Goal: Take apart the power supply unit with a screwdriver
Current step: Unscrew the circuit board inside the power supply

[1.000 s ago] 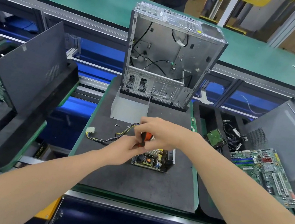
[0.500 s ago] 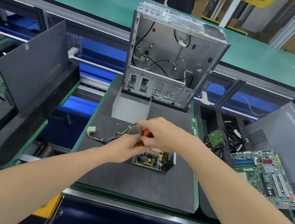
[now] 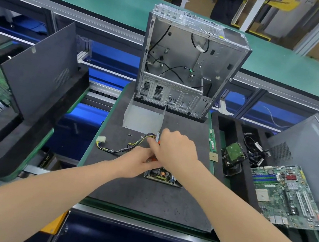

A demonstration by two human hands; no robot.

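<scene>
Fingers (image 3: pixel 152 145) of right hand (image 3: pixel 176 151) hold screwdriver (image 3: pixel 158 141) upright over power supply unit (image 3: pixel 164 176).

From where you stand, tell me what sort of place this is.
Probably a computer teardown line: a gutted PC case on the mat, a loose motherboard beside it, and the right hand holding a screwdriver at a bare power supply.

I have open mat (image 3: pixel 141 198) to come in over from the near edge up to the board (image 3: pixel 163 176) and along its right, but the wires (image 3: pixel 122 149) cross the left, the cover (image 3: pixel 142 119) and case (image 3: pixel 184 66) wall off the far end, and trays (image 3: pixel 7 154) flank both sides.
</scene>
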